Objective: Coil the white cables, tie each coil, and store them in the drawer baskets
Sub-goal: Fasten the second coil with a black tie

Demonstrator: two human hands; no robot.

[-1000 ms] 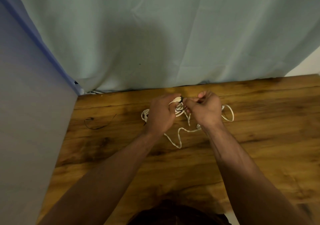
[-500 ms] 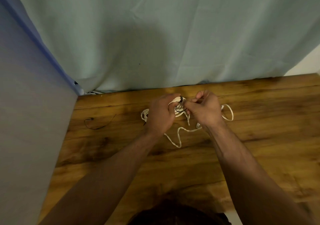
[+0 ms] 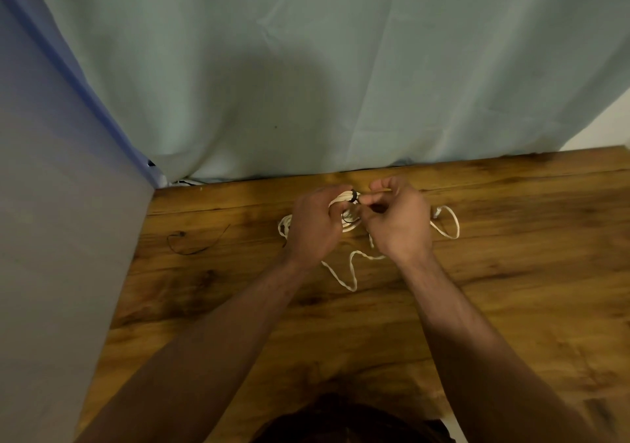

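Observation:
A white cable coil (image 3: 344,200) is held near the far edge of the wooden table (image 3: 511,272). My left hand (image 3: 315,226) grips the coil with curled fingers. A thin black tie (image 3: 354,197) wraps the coil's top, and my right hand (image 3: 397,217) pinches the tie's end right beside it. Loose white cable (image 3: 351,272) trails on the table toward me, with another loop (image 3: 450,224) lying right of my right hand. Part of the coil is hidden behind both hands.
A second thin black tie (image 3: 194,245) lies on the table at the left. A pale green curtain (image 3: 306,67) hangs behind the table, and a grey panel (image 3: 51,238) stands along the left side. No drawer or baskets are in view.
My right hand's fingers have shifted slightly at the black tie on the coil. My left hand and the loose cable stay where they were.

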